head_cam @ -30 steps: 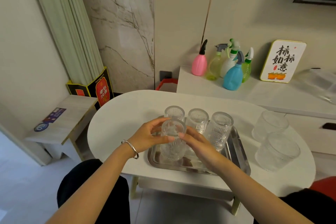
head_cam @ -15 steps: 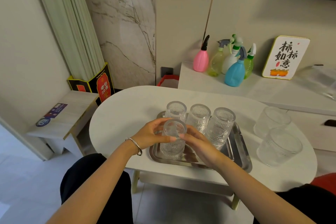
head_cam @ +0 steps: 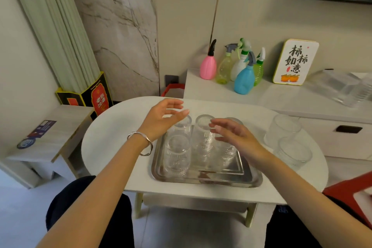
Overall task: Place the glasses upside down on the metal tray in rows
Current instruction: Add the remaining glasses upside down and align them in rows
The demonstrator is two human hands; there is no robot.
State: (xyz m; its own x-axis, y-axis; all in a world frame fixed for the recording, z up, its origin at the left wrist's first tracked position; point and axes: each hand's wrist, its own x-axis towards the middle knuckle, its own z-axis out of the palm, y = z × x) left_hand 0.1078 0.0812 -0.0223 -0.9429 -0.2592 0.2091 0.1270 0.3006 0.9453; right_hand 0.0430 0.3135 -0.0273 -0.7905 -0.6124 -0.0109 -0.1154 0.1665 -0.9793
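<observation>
A metal tray [head_cam: 231,180] lies on the white oval table [head_cam: 112,133]. Several ribbed clear glasses stand upside down on it: three in the back row, and one front-left glass [head_cam: 177,156] standing free. The middle back glass [head_cam: 203,135] is plainly seen; the right back one is partly hidden by my right hand. My left hand [head_cam: 163,120] hovers open above the back-left glass. My right hand [head_cam: 235,137] hovers open over the tray's right half. Neither hand holds anything.
Two wider clear glasses [head_cam: 284,130] [head_cam: 293,152] stand upright on the table to the right of the tray. Behind, a white counter holds several spray bottles [head_cam: 244,78], a sign [head_cam: 295,62] and clear plastic containers [head_cam: 346,88]. A low wooden stool [head_cam: 46,143] stands at left.
Both hands have let go of the front-left glass and lifted up and away from it. The glass stays upside down on the tray.
</observation>
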